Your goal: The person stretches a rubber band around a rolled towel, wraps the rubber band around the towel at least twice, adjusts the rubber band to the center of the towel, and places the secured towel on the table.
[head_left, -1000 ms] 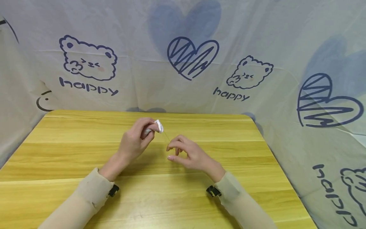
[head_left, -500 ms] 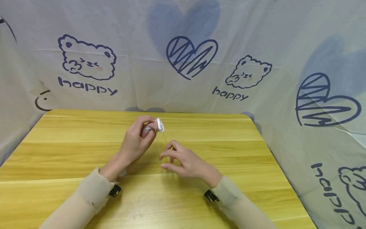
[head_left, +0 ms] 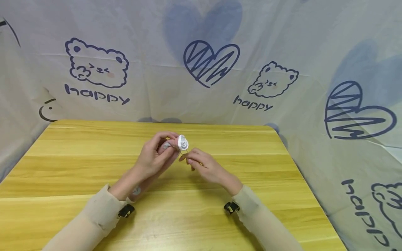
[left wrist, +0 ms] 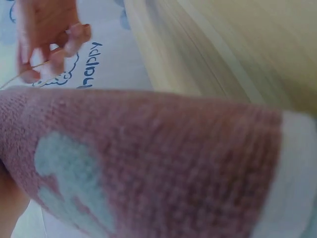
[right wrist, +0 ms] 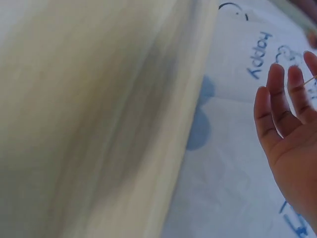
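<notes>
My left hand [head_left: 150,158] grips a rolled-up towel [left wrist: 188,158], dusty pink with a pale pattern and a white edge. In the head view the towel's white spiral end [head_left: 183,143] sticks out past the fingers, and the rest of the roll runs back under the left forearm. My right hand [head_left: 208,169] is just right of that end. Its fingers hold a thin yellowish rubber band [left wrist: 12,80], stretched between them and the towel. How far the band goes round the roll is hidden.
The hands are above a yellow wood-grain table [head_left: 251,153]. A pale cloth with bears, hearts and "happy" lettering [head_left: 97,94] hangs behind the table and along its sides. Dark cameras, such as the right one [head_left: 231,207], sit on both wrists.
The towel's end has moved right and turned, so its spiral shows more. My right hand dropped left and down, then came up close to that end; the stretch of band between them is shorter.
</notes>
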`<action>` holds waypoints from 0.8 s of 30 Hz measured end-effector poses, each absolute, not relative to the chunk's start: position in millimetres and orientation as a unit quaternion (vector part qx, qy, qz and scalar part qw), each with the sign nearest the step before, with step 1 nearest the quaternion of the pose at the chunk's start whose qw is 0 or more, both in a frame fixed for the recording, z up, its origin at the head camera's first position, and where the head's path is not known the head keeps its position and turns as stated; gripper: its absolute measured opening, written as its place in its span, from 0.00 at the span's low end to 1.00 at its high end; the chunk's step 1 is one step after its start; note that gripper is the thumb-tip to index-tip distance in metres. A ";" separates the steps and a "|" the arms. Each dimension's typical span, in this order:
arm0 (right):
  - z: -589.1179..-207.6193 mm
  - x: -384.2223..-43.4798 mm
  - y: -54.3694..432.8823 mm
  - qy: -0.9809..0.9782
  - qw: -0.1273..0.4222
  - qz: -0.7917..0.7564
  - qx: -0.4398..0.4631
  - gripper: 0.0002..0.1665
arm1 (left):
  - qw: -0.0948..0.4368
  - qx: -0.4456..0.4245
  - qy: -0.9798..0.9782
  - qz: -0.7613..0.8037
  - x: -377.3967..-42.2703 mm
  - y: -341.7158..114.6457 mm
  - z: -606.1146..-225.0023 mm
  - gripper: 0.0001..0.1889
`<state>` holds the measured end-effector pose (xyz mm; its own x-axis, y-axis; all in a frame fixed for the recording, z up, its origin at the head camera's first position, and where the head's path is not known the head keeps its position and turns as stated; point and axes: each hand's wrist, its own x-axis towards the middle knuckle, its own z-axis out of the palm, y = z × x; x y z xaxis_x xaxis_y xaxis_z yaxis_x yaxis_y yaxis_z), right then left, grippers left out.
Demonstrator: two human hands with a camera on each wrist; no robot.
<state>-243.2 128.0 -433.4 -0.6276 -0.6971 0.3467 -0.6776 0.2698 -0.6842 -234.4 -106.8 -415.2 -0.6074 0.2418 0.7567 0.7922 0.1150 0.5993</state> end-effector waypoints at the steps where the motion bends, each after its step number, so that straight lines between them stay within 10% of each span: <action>1: -435.4 -245.0 128.8 0.797 0.019 -0.432 -0.421 0.17 | 0.245 -0.364 -0.704 -0.559 -233.9 -106.8 -414.8 0.17; 24: -436.4 -236.8 117.0 0.739 -0.003 -0.607 -0.290 0.08 | 0.223 -0.351 -0.746 -0.520 -238.3 -103.2 -418.0 0.16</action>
<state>-236.8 117.0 -436.4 -0.8312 -0.4255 0.3579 -0.4338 0.0937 -0.8961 -238.3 -103.2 -418.0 -0.6542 0.2906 0.6983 0.7557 0.2125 0.6195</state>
